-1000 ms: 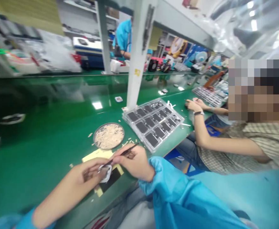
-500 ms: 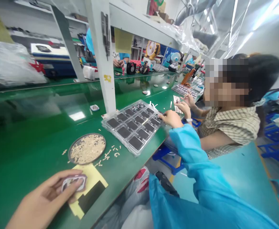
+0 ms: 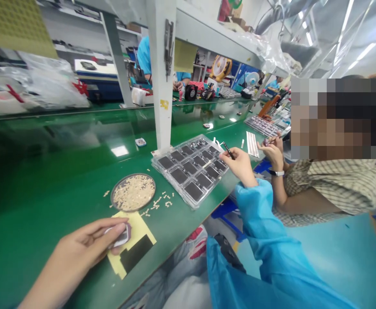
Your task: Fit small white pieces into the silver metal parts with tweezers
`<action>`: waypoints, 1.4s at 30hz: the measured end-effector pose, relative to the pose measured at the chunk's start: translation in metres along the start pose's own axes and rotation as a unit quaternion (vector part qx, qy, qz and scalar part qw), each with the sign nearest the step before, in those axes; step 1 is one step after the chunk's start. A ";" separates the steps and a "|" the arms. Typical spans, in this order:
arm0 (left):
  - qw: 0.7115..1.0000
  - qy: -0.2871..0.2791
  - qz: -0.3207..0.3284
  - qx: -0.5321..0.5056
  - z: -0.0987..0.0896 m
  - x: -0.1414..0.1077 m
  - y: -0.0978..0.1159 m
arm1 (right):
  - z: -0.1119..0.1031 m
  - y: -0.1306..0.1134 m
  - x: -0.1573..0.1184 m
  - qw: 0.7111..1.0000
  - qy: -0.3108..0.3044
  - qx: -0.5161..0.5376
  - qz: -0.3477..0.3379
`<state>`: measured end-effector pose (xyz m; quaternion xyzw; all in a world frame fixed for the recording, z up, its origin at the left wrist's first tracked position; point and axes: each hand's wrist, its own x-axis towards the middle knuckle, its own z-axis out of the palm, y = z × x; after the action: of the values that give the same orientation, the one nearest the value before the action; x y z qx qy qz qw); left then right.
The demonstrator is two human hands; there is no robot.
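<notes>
Plainly, the left hand (image 3: 86,246) has its thumb and fingers closed around a small pale-and-purple part (image 3: 120,238), held above a yellow sheet (image 3: 143,225) with a black patch (image 3: 138,254). The right hand (image 3: 241,165) grips a slim black tool (image 3: 228,151) between thumb and fingers, at the right edge of a clear compartment tray (image 3: 172,185); whether the fingertips touch the tray I cannot tell. Light marks show on the tool, too small to read.

Flat dark squares (image 3: 194,192) lie in the tray's compartments, with shinier pieces in those at the far corner. Left of the tray, on the green table (image 3: 75,184), a round dish (image 3: 111,196) holds many tan bits (image 3: 134,192), and more loose bits (image 3: 157,201) are scattered between dish and tray. White strips (image 3: 218,141) stand out by the tray's far right corner.

Behind the tray rises a white post (image 3: 162,86) bearing a worn yellow sticker (image 3: 164,104); any lettering on it is illegible. Further right, a co-worker's hand (image 3: 273,154), wearing a wristband (image 3: 276,173), is near a striped white sheet (image 3: 252,144).
</notes>
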<state>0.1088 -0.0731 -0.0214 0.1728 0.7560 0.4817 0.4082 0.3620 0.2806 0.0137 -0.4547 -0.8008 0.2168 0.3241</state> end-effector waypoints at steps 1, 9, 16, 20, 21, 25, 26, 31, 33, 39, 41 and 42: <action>1.000 -0.007 -0.007 -0.021 0.001 -0.001 -0.001 | 0.003 -0.013 -0.010 0.996 -0.015 0.081 -0.018; 0.991 -0.038 0.081 -0.099 0.005 -0.007 -0.005 | 0.057 -0.111 -0.114 0.864 -0.333 0.378 0.017; 0.981 -0.034 0.136 -0.131 0.000 -0.011 -0.006 | 0.115 -0.134 -0.142 0.822 -0.415 0.389 0.029; 0.978 -0.054 0.148 -0.136 0.003 -0.016 -0.003 | 0.125 -0.138 -0.143 0.831 -0.409 0.376 0.032; 0.976 -0.061 0.153 -0.143 0.004 -0.017 -0.003 | 0.126 -0.139 -0.143 0.833 -0.408 0.372 0.035; 0.973 -0.048 0.187 -0.128 0.007 -0.017 -0.003 | 0.126 -0.139 -0.140 0.834 -0.413 0.365 0.037; 0.973 -0.044 0.194 -0.120 0.008 -0.017 -0.003 | 0.126 -0.139 -0.139 0.833 -0.415 0.365 0.035; 0.975 -0.037 0.206 -0.079 0.009 -0.016 -0.007 | 0.129 -0.137 -0.138 0.827 -0.418 0.373 0.033; 0.975 -0.034 0.213 -0.053 0.008 -0.015 -0.010 | 0.130 -0.136 -0.138 0.823 -0.420 0.380 0.035; 0.973 -0.013 0.228 0.022 0.007 -0.011 -0.017 | 0.131 -0.135 -0.139 0.818 -0.425 0.385 0.040; 0.972 -0.005 0.233 0.041 0.007 -0.010 -0.017 | 0.131 -0.135 -0.138 0.818 -0.426 0.385 0.041; 0.970 -0.001 0.237 0.052 0.007 -0.010 -0.016 | 0.131 -0.135 -0.138 0.818 -0.427 0.384 0.040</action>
<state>0.1224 -0.0837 -0.0320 0.3683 0.7169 0.5249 0.2737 0.2407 0.0870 -0.0352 -0.1864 -0.6916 0.6921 0.0895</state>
